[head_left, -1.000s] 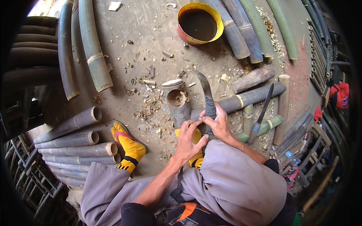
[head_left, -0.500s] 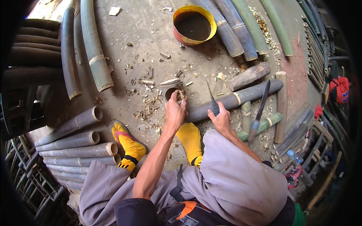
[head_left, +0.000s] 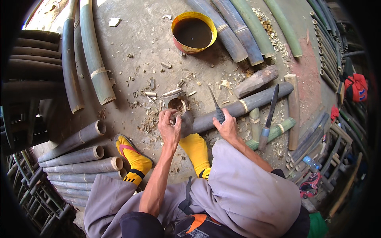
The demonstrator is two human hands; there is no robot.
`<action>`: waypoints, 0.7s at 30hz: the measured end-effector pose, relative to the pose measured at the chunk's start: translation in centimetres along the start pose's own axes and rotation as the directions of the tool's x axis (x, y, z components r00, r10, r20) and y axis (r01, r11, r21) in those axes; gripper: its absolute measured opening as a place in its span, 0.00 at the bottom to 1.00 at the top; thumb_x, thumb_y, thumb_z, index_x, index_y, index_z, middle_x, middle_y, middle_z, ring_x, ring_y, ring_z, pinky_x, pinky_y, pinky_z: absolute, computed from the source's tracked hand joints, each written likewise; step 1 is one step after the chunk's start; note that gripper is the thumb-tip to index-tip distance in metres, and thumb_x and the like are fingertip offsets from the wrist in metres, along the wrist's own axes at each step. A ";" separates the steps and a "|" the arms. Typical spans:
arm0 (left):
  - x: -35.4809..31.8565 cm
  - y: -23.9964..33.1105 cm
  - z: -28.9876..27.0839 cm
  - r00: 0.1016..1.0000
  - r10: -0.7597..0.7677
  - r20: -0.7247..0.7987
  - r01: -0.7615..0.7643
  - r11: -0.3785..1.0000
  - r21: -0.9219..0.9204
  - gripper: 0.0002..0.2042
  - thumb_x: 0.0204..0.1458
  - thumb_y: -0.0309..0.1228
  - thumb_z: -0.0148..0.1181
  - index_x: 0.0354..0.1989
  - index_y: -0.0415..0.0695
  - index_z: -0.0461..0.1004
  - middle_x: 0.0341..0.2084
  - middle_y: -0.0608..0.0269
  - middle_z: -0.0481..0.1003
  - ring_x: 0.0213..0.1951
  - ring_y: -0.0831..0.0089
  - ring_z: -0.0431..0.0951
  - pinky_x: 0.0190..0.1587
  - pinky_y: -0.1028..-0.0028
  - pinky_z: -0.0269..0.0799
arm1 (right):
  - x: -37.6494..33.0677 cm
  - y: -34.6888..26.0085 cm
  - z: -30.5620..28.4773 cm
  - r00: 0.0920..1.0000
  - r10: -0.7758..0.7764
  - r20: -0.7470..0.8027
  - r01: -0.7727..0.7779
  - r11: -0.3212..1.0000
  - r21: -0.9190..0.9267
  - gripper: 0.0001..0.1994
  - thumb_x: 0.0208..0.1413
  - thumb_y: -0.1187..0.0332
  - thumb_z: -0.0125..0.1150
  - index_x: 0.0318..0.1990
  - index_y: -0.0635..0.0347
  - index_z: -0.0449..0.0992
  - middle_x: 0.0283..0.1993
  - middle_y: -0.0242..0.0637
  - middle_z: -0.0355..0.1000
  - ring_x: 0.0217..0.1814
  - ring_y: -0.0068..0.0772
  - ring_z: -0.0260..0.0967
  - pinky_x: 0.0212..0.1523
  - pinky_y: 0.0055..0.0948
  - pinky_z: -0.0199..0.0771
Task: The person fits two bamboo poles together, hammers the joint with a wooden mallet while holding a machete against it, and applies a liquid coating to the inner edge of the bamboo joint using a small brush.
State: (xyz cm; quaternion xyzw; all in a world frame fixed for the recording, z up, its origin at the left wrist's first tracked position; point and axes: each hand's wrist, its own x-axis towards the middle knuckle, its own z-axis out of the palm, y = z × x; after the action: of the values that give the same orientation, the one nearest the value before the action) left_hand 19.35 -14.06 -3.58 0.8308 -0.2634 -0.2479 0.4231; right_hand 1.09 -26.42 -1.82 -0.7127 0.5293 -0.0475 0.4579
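Observation:
In my right hand [head_left: 228,126], closed around its dark wrapped handle, is a slim pointed knife [head_left: 214,99] with its tip up. My left hand [head_left: 170,127] is beside the near rim of a round opening [head_left: 177,105] at the left end of a dark bamboo pole [head_left: 222,114]. Its fingers are loosely bent, thumb and forefinger apart, and I see nothing held in them. Pale shavings lie inside the opening. The pole lies slantwise over the floor, its near left end in front of my yellow-socked foot [head_left: 195,150].
A large knife [head_left: 272,109] lies across the pole and a green bamboo piece [head_left: 278,131]. Beyond stands a yellow-rimmed bucket [head_left: 214,35] of dark liquid. Cut bamboo lengths [head_left: 81,160] are stacked at left. Wood chips [head_left: 149,119] litter the floor. A wood block [head_left: 256,81] lies behind the pole.
My left hand has drawn back from the opening toward me, its fingers leaving the shavings. My right hand keeps the pointed knife almost in place. The whole view has shifted slightly.

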 end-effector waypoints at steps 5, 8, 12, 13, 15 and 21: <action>-0.6 0.1 1.2 0.990 -0.063 0.126 0.053 0.995 0.080 0.17 0.45 0.29 0.63 0.45 0.43 0.75 0.37 0.54 0.75 0.36 0.60 0.76 0.41 0.67 0.71 | -0.2 0.6 0.1 0.998 -0.031 -0.061 0.032 0.999 0.012 0.15 0.47 0.67 0.62 0.38 0.63 0.67 0.22 0.52 0.68 0.28 0.59 0.70 0.30 0.45 0.69; -0.3 -0.1 1.7 0.981 -0.133 0.140 0.128 0.991 0.042 0.17 0.46 0.31 0.63 0.46 0.45 0.76 0.39 0.54 0.77 0.40 0.58 0.77 0.46 0.66 0.71 | 0.1 0.9 0.1 1.000 -0.008 -0.016 0.008 1.000 -0.008 0.14 0.47 0.66 0.62 0.38 0.64 0.67 0.22 0.54 0.68 0.28 0.61 0.69 0.29 0.47 0.68; 0.0 0.0 2.1 0.969 -0.176 0.177 0.144 0.973 0.178 0.16 0.48 0.35 0.63 0.45 0.45 0.76 0.37 0.55 0.79 0.41 0.60 0.79 0.45 0.66 0.72 | -0.2 1.0 0.0 0.998 -0.053 -0.034 0.054 0.998 0.014 0.13 0.47 0.68 0.62 0.37 0.63 0.66 0.23 0.55 0.68 0.29 0.62 0.69 0.29 0.47 0.68; 0.0 -0.2 2.1 0.967 -0.174 0.185 0.145 0.976 0.162 0.15 0.48 0.35 0.63 0.44 0.45 0.77 0.37 0.55 0.79 0.40 0.59 0.78 0.45 0.65 0.71 | -0.3 1.0 0.0 0.996 -0.073 -0.044 0.074 0.997 0.025 0.13 0.47 0.68 0.62 0.37 0.63 0.66 0.23 0.55 0.68 0.29 0.63 0.69 0.29 0.48 0.68; 0.0 -0.5 2.1 0.965 -0.171 0.201 0.147 0.981 0.129 0.14 0.49 0.34 0.62 0.43 0.45 0.77 0.36 0.55 0.78 0.39 0.57 0.77 0.44 0.64 0.70 | -0.4 1.1 0.2 0.994 -0.083 -0.064 0.085 0.996 0.020 0.13 0.47 0.69 0.62 0.37 0.63 0.66 0.23 0.55 0.68 0.29 0.63 0.69 0.29 0.47 0.68; -0.2 -0.9 2.1 0.970 -0.149 0.191 0.130 0.985 0.109 0.12 0.49 0.35 0.62 0.40 0.43 0.77 0.34 0.55 0.78 0.38 0.57 0.77 0.43 0.64 0.71 | -0.5 1.2 0.4 0.995 -0.059 -0.075 0.061 0.998 0.025 0.13 0.46 0.69 0.62 0.37 0.62 0.67 0.22 0.54 0.68 0.29 0.62 0.70 0.28 0.48 0.68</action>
State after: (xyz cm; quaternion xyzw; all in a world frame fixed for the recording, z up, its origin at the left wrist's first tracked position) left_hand 18.13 -14.69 -5.41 0.8376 -0.2566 -0.3459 0.3360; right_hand 0.23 -25.80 -2.70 -0.7195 0.5238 -0.0950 0.4460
